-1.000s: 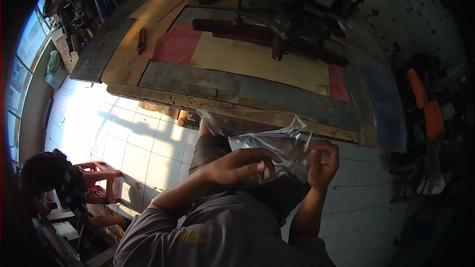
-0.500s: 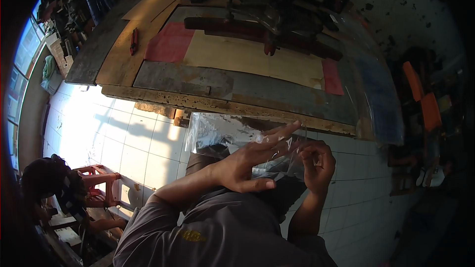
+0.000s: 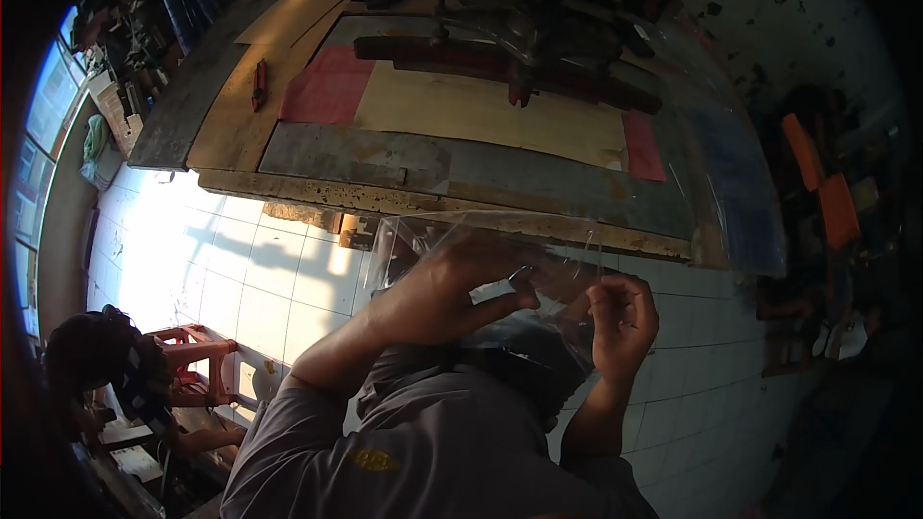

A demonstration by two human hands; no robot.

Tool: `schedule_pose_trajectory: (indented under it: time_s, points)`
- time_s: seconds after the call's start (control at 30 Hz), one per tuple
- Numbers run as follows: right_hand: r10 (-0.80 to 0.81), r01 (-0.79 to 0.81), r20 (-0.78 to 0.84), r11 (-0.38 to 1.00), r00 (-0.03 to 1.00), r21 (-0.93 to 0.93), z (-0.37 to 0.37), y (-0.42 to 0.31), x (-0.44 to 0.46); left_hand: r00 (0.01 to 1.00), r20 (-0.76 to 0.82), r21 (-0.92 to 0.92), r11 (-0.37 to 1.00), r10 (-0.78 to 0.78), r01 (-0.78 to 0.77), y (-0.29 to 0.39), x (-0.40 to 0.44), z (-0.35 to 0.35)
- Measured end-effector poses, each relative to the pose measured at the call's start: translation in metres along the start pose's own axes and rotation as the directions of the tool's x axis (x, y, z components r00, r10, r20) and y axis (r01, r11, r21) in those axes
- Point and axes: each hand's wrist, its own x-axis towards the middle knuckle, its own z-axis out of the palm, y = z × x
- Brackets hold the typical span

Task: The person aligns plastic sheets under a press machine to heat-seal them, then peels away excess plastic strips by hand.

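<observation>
A clear, shiny plastic sheet (image 3: 567, 231) spans the space between my hands, just in front of the table edge. My right hand (image 3: 623, 322) pinches its right side between thumb and bent fingers. My left hand (image 3: 457, 284) is against the sheet, its fingers reaching right and its thumb apart from them. Glare and the film partly blur the left fingers. Whether the plastic is one layer or a bag, I cannot tell.
The worktable (image 3: 336, 159) carries a yellow sheet (image 3: 461, 111) with pink ends (image 3: 327, 86), under a dark red bar (image 3: 452, 53). A red cutter (image 3: 259, 85) lies left. Another person (image 3: 125, 365) is at lower left by a red stool (image 3: 197, 360). Orange pieces (image 3: 836, 211) stand right.
My left hand has shifted slightly left and up, and its spread fingers have bent. The plastic's upper edge has risen. My right hand has moved slightly right, still pinching.
</observation>
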Motion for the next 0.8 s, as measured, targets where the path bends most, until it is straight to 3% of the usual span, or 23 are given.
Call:
schedule_pose_trajectory:
  time_s: [0.13,0.23,0.33,0.43,0.47,0.57,0.73,0.8]
  points:
    - [0.033,-0.034,-0.038,0.998,0.999,-0.045,0.002,-0.008,-0.001,0.995,0.013,-0.057,0.994,-0.095,0.096,0.003,0.005,-0.003]
    - [0.097,-0.093,-0.028,0.988,0.995,0.12,-0.001,-0.012,-0.002,0.979,0.102,-0.153,0.969,-0.178,0.193,-0.003,0.008,-0.007]
    - [0.175,-0.172,-0.006,0.974,0.985,0.144,-0.004,-0.015,-0.002,0.997,0.077,-0.398,0.917,0.023,0.01,-0.01,0.009,0.001]
    - [0.223,-0.223,0.02,0.963,0.975,0.154,-0.005,-0.018,-0.002,0.99,0.139,-0.553,0.831,0.017,0.064,0.005,0.008,0.002]
    - [0.235,-0.238,0.033,0.958,0.971,0.163,-0.005,-0.019,-0.002,0.995,0.091,-0.516,0.856,0.05,0.005,0.005,0.006,0.002]
    - [0.268,-0.275,0.065,0.945,0.961,0.176,-0.006,-0.022,-0.004,0.946,-0.193,-0.048,0.96,0.261,-0.275,0.004,0.007,0.007]
    - [0.261,-0.267,0.077,0.959,0.962,0.098,0.0,-0.029,-0.01,0.832,-0.366,0.433,0.867,0.418,-0.245,0.005,0.012,0.014]
    - [0.028,-0.012,0.09,0.986,0.996,-0.168,-0.003,-0.03,-0.005,0.743,-0.446,0.557,0.805,0.498,-0.205,0.008,0.015,0.022]
